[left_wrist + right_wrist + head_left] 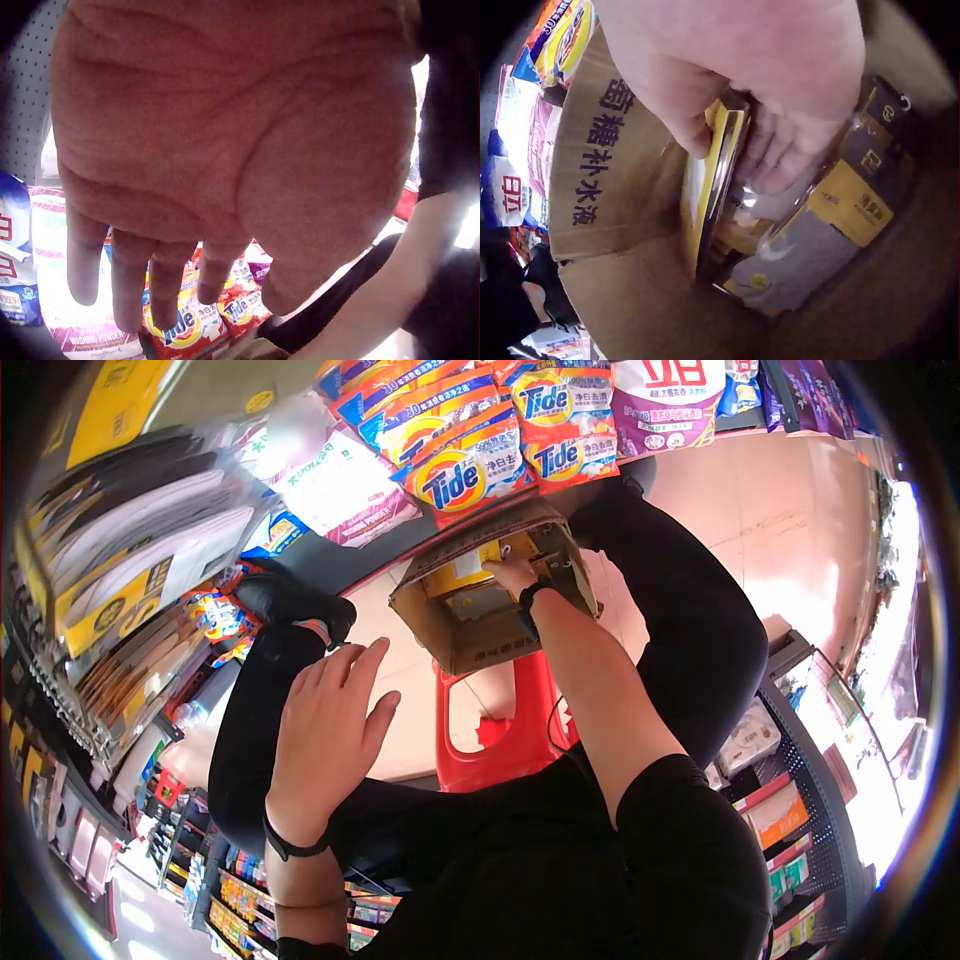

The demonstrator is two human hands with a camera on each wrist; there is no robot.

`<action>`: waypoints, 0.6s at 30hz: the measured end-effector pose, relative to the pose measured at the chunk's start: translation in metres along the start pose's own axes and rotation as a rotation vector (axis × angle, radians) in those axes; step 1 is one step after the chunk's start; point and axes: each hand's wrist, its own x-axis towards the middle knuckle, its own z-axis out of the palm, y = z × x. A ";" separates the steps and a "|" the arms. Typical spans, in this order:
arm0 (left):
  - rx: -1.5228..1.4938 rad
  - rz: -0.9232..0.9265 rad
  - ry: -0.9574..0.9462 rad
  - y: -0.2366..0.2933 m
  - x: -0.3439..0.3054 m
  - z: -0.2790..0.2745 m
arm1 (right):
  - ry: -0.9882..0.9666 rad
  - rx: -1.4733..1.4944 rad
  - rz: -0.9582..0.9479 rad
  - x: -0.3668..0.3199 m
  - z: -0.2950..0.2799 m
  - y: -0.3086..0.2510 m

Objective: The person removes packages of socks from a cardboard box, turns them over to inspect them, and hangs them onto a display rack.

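Inside an open cardboard box (490,644), my right hand (514,572) pinches a flat yellow package (467,566) in clear plastic. In the right wrist view the thumb lies on the yellow face of the package (702,191), and the fingers are behind it. Beside it in the box is a clear-wrapped grey fabric pack (804,253) with a yellow and black label and a small hook at its top. My left hand (330,735) is held in the air over the left leg, fingers straight, palm bare in the left wrist view.
A red plastic stool (462,768) stands just below the box. Behind the box, a shelf carries orange Tide detergent bags (465,478) and white washing powder bags (350,495). Hanging packaged goods (150,575) fill the left rack. More shelves (800,810) stand at right.
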 end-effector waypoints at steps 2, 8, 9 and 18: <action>-0.008 0.004 0.022 -0.001 -0.004 -0.001 | -0.058 -0.053 0.009 -0.006 0.001 0.002; -0.026 0.034 0.111 0.000 -0.024 -0.004 | -0.152 -0.207 -0.063 -0.064 -0.009 -0.020; -0.012 0.040 0.107 0.000 -0.027 -0.004 | -0.142 -0.224 -0.080 -0.075 -0.011 -0.026; 0.046 0.084 0.292 -0.006 -0.053 0.024 | -0.061 -0.446 -0.370 -0.211 -0.035 -0.093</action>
